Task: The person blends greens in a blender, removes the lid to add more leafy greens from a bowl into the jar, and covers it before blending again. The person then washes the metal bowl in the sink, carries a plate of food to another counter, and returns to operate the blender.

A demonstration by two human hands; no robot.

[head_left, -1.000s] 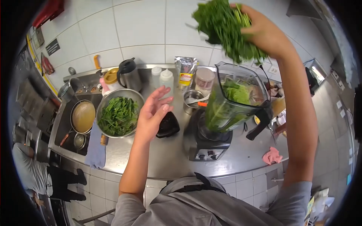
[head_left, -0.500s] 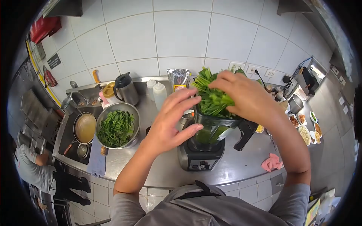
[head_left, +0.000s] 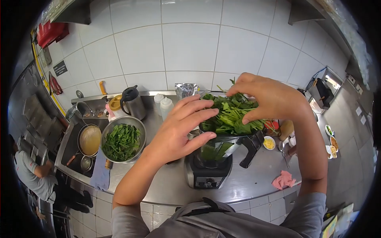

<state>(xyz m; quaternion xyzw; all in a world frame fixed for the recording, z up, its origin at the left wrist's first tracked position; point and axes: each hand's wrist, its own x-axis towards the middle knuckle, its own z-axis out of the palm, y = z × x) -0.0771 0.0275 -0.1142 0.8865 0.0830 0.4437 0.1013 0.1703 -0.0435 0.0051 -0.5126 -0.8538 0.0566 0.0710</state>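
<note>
A heap of leafy greens [head_left: 234,115] with long stems fills the top of the blender jar [head_left: 216,148] and rises over its rim. The jar sits on a dark blender base [head_left: 208,172], its black handle to the right. My right hand [head_left: 274,97] arches over the heap from the right, thumb and fingers well apart, touching the leaves. Beside the jar's left rim, my left hand [head_left: 182,129] is open with fingers spread, the tips close to the greens. Further left, more cut greens [head_left: 122,142] lie in a metal bowl [head_left: 143,133].
At the left, a sink [head_left: 69,158] holds a pan [head_left: 90,141] of yellowish liquid. A thermal jug [head_left: 135,105] and squeeze bottles [head_left: 166,107] line the wall. A pink cloth [head_left: 283,180] and a bowl of yellow bits [head_left: 269,143] lie to the right. Another person [head_left: 33,170] stands far left.
The greens my right hand gripped have dropped lower and spread over the jar's mouth. My right hand's fingers have parted. My left hand has moved slightly nearer the greens. The view has tilted up.
</note>
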